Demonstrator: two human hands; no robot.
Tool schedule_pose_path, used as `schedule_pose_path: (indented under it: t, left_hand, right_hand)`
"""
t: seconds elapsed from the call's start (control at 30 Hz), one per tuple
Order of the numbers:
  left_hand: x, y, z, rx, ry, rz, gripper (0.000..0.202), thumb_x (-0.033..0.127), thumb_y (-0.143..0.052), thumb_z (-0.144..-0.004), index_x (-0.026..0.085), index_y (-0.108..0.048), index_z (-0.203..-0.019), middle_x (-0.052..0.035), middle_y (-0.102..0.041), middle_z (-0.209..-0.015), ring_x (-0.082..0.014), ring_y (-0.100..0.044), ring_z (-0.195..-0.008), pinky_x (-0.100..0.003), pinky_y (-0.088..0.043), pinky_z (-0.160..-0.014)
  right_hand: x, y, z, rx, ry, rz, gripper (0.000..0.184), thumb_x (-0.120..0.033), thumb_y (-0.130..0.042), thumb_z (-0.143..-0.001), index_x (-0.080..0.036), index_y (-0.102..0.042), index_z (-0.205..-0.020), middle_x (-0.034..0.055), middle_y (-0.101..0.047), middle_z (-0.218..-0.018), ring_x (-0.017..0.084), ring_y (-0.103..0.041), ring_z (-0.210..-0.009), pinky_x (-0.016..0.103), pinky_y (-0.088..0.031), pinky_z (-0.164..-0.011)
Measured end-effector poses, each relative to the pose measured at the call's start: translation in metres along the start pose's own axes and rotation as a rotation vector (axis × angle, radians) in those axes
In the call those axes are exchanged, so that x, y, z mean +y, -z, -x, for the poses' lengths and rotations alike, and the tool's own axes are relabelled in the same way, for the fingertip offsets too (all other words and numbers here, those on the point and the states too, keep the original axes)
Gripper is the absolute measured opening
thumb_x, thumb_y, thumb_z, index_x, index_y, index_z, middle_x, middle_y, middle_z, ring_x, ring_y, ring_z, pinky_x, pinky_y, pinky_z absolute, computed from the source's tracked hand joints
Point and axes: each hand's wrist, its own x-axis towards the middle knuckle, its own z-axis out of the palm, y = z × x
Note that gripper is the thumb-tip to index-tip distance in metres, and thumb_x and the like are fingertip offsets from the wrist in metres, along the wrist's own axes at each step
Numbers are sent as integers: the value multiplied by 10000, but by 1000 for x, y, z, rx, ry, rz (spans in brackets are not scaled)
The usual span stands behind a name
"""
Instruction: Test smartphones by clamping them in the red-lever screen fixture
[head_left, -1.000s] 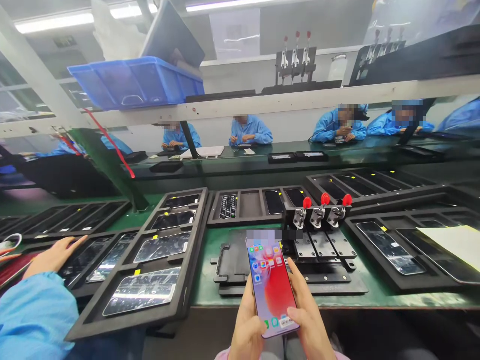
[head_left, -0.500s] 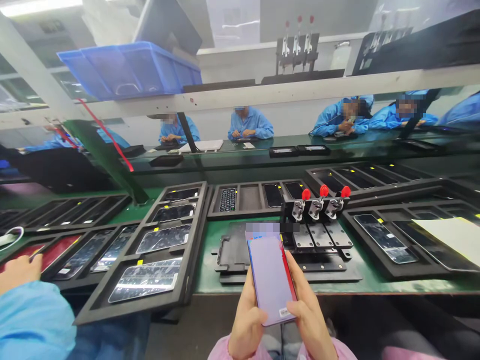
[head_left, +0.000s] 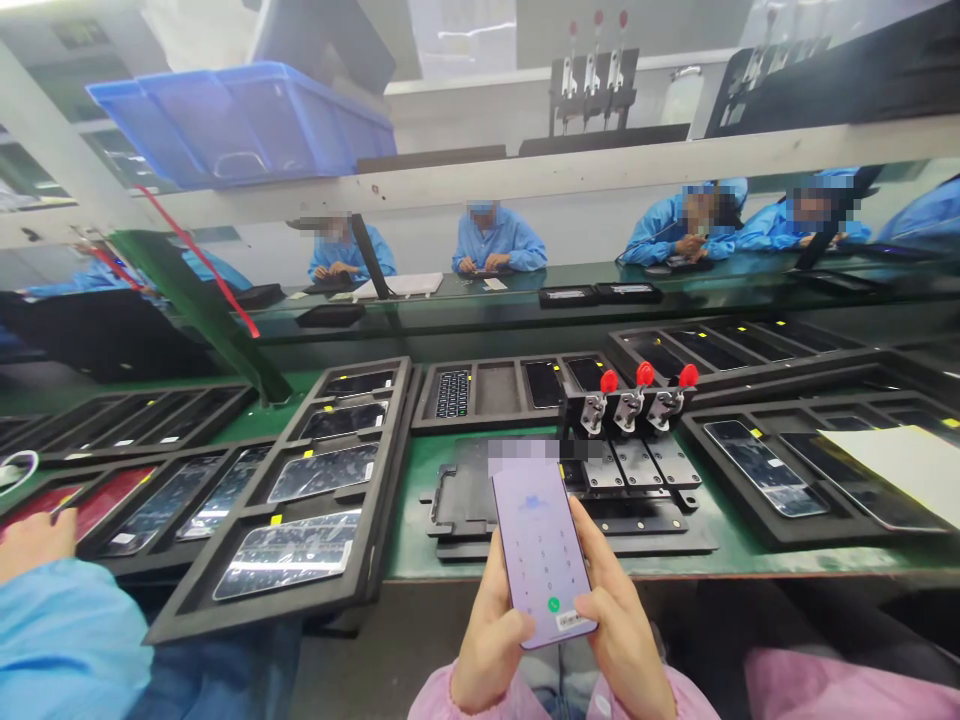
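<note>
Both my left hand (head_left: 491,630) and my right hand (head_left: 619,620) hold a smartphone (head_left: 541,560) upright at its lower edges, above the bench front. Its lilac screen shows a dial pad with a green call button, and a small barcode label sits near its bottom. Just beyond the phone lies a black fixture plate (head_left: 465,510) on the green bench, with a row of red-handled toggle clamps (head_left: 637,400) behind it. A blue-sleeved co-worker's hand (head_left: 30,540) rests at the far left over a black foam tray (head_left: 255,612) holding phone panels.
More foam trays with phone panels and a white sheet (head_left: 900,470) lie on the right. Across the bench, several blue-clad workers sit at a second line. A blue plastic bin (head_left: 240,125) stands on a shelf overhead, and a green post (head_left: 187,300) rises at the left.
The phone screen went from a home screen with app icons, through blank lilac, to a dial pad. The co-worker's hand has moved down and left. The whole view has shifted slightly.
</note>
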Motion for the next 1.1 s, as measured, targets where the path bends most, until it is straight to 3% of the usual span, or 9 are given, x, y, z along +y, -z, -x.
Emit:
schedule_pose_path:
  t: [0.1,0.3,0.53,0.7,0.87,1.1]
  left_hand:
    - [1,-2,-1,2,-2,25,746,151,-582,-638,261,-335,-1333,-64,-521,-1291,-320,-438,-1208,-449,-345,-1001]
    - [-3,-3,-1,149,30,51,719,76,-494,-703,274,-287,-1362,-44,-524,-1296,-263,-453,-1209,-403,-357,-1008]
    - [-6,0,1,111,-2,68,731,75,-507,-705,286,-283,-1368,-34,-508,-1317,-265,-450,-1214,-403,-362,-1007]
    - [-7,3,3,29,-40,77,706,164,-549,-718,259,-291,-1368,-65,-507,-1314,-294,-443,-1214,-430,-354,-1011]
    - [-15,12,9,120,-47,-146,688,223,-593,-756,273,-278,-1366,-54,-443,-1371,-273,-422,-1236,-381,-363,-1019]
    - [-21,14,13,220,-56,-483,762,250,-640,-721,230,-255,-1379,-92,-429,-1375,-266,-435,-1228,-335,-375,-1015]
  right_hand:
    - [0,0,0,14,-17,7,688,-170,-498,-702,-287,-323,-1356,0,-348,-1413,220,-333,-1283,367,-315,-1048]
    - [2,1,-2,25,3,17,579,-186,-476,-779,-307,-360,-1334,-17,-355,-1410,197,-336,-1285,308,-401,-990]
    - [4,2,-2,-7,27,29,569,-193,-492,-788,-332,-365,-1324,-34,-354,-1410,183,-351,-1278,287,-397,-1001]
    - [4,0,-3,26,42,103,499,-222,-481,-821,-321,-373,-1299,-4,-392,-1383,175,-420,-1226,265,-443,-949]
    - [5,-8,-5,133,134,316,480,-275,-571,-804,-268,-353,-1232,71,-521,-1208,182,-551,-1066,272,-493,-869]
    - [3,-17,-8,255,123,368,436,-302,-614,-777,-248,-359,-1126,70,-576,-1074,177,-619,-910,282,-527,-773]
